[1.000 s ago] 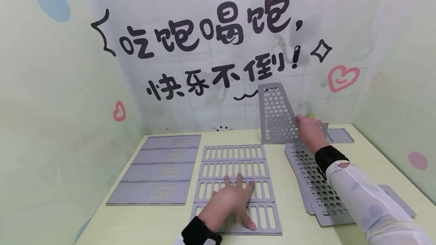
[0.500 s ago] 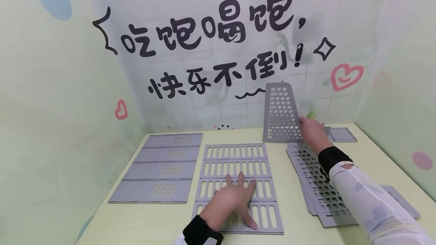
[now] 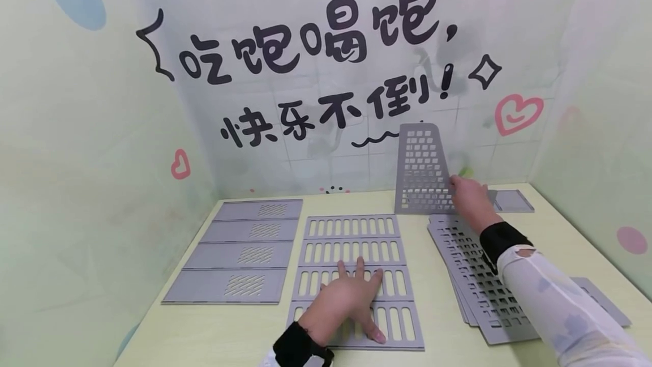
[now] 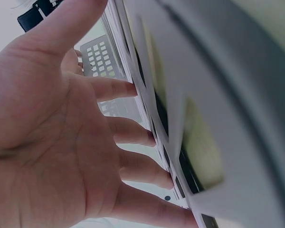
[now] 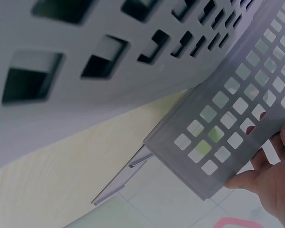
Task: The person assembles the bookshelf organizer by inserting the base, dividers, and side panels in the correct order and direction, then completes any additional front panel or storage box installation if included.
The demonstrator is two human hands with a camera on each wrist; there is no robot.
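In the head view my right hand (image 3: 471, 197) holds a grey perforated panel (image 3: 400, 186) by its slanted right edge. The panel stands upright at the back of the table, in front of the wall. From the right wrist, thumb and fingers pinch the edge of this panel (image 5: 204, 183), which has rows of square holes. My left hand (image 3: 343, 302) rests with spread fingers on the nearer slotted grey panels (image 3: 351, 238), laid in rows mid-table. In the left wrist view, the left fingertips (image 4: 145, 136) touch the slotted surface, and the palm holds nothing.
Several grey panels (image 3: 204, 290) with slanted slots lie in rows at the left. A fanned stack of perforated panels (image 3: 494, 333) lies under the right forearm. Another panel (image 3: 606, 302) lies farther right, and a small one (image 3: 514, 201) sits near the back right corner.
The upright perforated panel has shifted slightly right and turned a little, looking narrower, with my right hand still on its edge. My left hand stays in place.
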